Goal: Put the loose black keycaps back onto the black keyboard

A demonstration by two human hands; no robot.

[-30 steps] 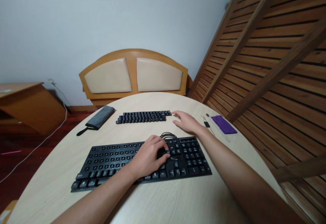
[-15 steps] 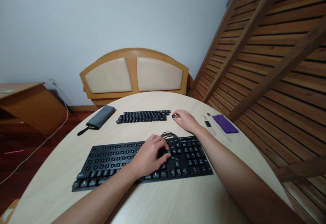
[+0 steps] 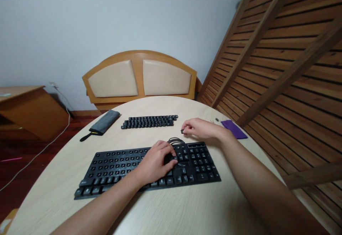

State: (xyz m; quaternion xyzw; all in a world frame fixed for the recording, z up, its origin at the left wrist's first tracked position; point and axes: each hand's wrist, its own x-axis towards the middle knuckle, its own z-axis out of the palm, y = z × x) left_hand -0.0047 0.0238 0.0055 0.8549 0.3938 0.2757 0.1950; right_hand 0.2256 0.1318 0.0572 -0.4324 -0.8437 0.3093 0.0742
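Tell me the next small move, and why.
Probably bring the right hand nearer the keyboard: it pinches a small dark key, bare key sockets show in the keyboard's upper-left rows, and the left hand already rests there.

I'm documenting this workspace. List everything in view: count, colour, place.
Keyboard: one, black, near on table
Loose keycaps: many, black, rows behind keyboard
Held keycap: one, dark, right fingertips
Cable: one, black, behind keyboard
Pouch: one, grey, table left
Cloth: one, purple, table right
Small items: count unclear, dark, beside cloth
Table: one, pale, centre
Headboard: one, tan, behind table
Panel: one, brown, right
Desk: one, brown, left
Cord: one, white, left
Stick: one, pink, floor
Floor: one, red, left
Wall: one, bluish, background
Left hand: one, bare, on keyboard
Right hand: one, bare, pinching keycap
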